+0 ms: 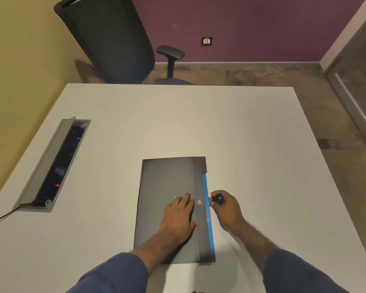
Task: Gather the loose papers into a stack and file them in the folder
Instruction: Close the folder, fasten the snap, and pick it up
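A dark grey folder [167, 182] lies closed on the white table [178, 115], with a blue strip [207, 208] along its right edge. My left hand [179, 216] rests flat on the folder's cover, fingers spread. My right hand [226, 208] is at the folder's right edge, closed on a small black clip [217, 198] that touches the blue strip. No loose papers are in sight; whatever is inside the folder is hidden.
A recessed cable box [51, 166] with its lid up sits in the table at the left, a cable trailing from it. A black office chair [114, 43] stands beyond the far edge. The table's right edge drops to the floor.
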`<state>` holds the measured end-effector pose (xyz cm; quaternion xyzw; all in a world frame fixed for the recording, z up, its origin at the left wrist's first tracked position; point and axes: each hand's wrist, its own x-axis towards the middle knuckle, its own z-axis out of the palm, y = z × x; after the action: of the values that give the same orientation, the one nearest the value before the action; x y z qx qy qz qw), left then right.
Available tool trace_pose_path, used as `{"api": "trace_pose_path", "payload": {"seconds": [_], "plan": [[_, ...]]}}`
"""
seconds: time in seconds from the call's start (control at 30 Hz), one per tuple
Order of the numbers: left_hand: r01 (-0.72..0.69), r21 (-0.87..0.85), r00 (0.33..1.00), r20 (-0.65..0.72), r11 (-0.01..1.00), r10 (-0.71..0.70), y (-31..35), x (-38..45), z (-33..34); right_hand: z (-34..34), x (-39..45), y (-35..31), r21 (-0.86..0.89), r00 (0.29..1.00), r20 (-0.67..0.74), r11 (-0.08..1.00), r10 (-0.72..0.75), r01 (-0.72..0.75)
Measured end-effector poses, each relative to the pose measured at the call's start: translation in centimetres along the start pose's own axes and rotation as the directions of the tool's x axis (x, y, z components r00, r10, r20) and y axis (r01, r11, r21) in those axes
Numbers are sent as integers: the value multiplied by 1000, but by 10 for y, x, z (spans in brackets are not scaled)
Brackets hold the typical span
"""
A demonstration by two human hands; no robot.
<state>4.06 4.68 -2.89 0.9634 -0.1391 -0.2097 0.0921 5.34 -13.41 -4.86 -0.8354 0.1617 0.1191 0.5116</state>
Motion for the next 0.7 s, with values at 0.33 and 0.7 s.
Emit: {"api": "trace_pose_path", "payload": {"seconds": [0.33,0.7], "plan": [[-50,9,999,9,999,50,-23,7,19,9,-9,-2,-75,986,111,988,-123,131],[-64,-3,998,7,998,64,-22,8,20,30,7,-15,-227,999,6,973,-47,47]]}}
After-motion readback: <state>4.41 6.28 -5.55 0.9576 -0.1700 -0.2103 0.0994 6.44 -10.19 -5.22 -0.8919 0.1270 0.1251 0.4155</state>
